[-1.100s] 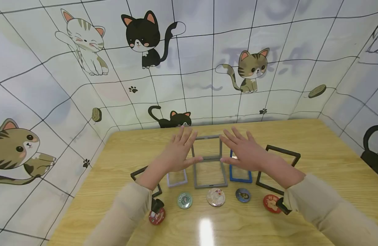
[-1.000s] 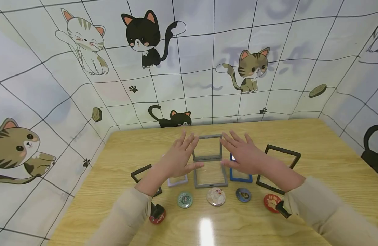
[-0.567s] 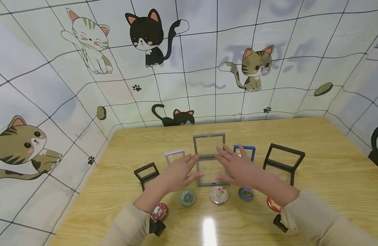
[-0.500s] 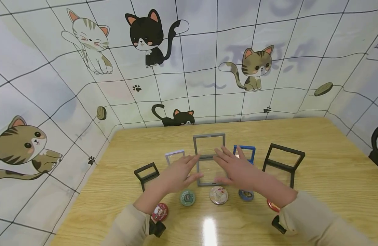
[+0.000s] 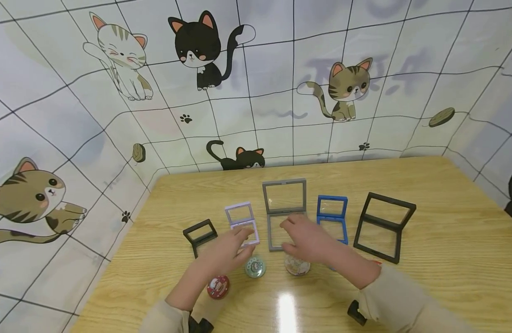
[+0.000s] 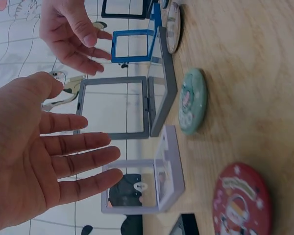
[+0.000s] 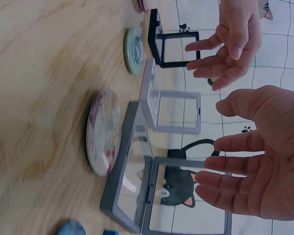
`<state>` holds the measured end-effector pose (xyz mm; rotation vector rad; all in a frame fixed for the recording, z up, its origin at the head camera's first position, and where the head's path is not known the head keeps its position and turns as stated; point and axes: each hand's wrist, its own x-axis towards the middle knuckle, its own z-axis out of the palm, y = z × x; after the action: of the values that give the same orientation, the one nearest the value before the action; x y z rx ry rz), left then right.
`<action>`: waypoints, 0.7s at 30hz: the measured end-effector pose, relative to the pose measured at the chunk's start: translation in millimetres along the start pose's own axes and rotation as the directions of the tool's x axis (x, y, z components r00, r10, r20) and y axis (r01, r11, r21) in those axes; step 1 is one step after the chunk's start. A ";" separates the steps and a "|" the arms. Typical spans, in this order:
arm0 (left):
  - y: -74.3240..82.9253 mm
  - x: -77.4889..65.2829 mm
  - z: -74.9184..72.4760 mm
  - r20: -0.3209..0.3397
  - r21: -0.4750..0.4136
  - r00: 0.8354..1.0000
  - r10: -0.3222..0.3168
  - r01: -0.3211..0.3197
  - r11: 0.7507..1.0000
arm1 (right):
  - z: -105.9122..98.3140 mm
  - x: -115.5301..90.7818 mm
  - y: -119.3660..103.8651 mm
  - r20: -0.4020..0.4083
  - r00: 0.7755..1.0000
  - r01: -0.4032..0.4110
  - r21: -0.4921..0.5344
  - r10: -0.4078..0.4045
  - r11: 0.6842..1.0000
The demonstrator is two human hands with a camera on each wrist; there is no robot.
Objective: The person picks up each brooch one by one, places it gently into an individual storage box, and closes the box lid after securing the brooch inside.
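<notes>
My left hand hovers with relaxed fingers, overlapping the small black hinged display frame and reaching toward the lilac display frame. My right hand hangs over the lower half of the grey display frame, its wrist crossing in front of the blue display frame. Both palms look bare in the wrist views, fingers spread. A pale round badge lies just below the right hand; a green badge and a red badge lie near the left. The right forearm mostly hides two further badges.
A larger black display frame stands opened at the right of the wooden table. All the frames are unfolded, with clear film inside. A cat-printed cloth wall encloses the table's back and sides.
Both hands have drawn back toward the body and lowered, their fingers bending slightly. The lilac and blue frames are now more exposed, while the right-hand badges have become mostly covered. Frames and badges stay in place.
</notes>
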<state>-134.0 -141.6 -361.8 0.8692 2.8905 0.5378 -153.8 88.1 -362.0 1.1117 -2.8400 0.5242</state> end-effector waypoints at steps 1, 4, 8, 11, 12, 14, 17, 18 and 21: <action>-2.1 -2.7 0.5 -0.009 -0.013 1.000 -0.005 0.005 1.000 | 1.3 1.7 -1.9 0.009 1.000 -0.007 0.016 0.007 1.000; -9.4 -11.0 2.7 -0.025 -0.029 0.999 -0.037 0.036 0.999 | 4.4 6.3 -7.0 0.043 0.999 -0.026 0.066 0.023 0.998; -19.9 -21.3 5.4 -0.067 -0.024 0.995 -0.072 0.070 0.997 | 6.1 11.7 -14.1 0.091 0.994 -0.071 0.119 0.060 0.990; -26.8 -28.9 6.5 -0.086 -0.018 0.992 -0.094 0.093 0.996 | 8.5 15.7 -19.7 0.123 0.988 -0.111 0.157 0.092 0.981; -28.7 -31.2 6.8 -0.088 -0.017 0.991 -0.100 0.099 0.995 | 9.6 16.8 -21.3 0.131 0.986 -0.120 0.169 0.099 0.978; -32.1 -35.8 6.9 -0.077 -0.030 0.989 -0.129 0.127 0.991 | 11.9 18.9 -24.3 0.138 0.985 -0.129 0.192 0.104 0.973; -35.6 -42.6 6.5 -0.050 -0.068 0.983 -0.174 0.171 0.983 | 14.7 21.6 -27.4 0.131 0.987 -0.119 0.221 0.091 0.968; -36.9 -45.0 6.7 -0.039 -0.079 0.982 -0.187 0.184 0.980 | 15.3 22.5 -28.6 0.126 0.989 -0.111 0.228 0.083 0.967; -40.2 -53.0 7.5 0.006 -0.104 0.972 -0.236 0.236 0.966 | 16.5 25.4 -32.7 0.126 0.991 -0.087 0.264 0.055 0.960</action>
<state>-109.3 -199.6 -384.4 0.5001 2.8849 0.6594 -149.5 43.8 -363.8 1.1138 -2.9859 0.9037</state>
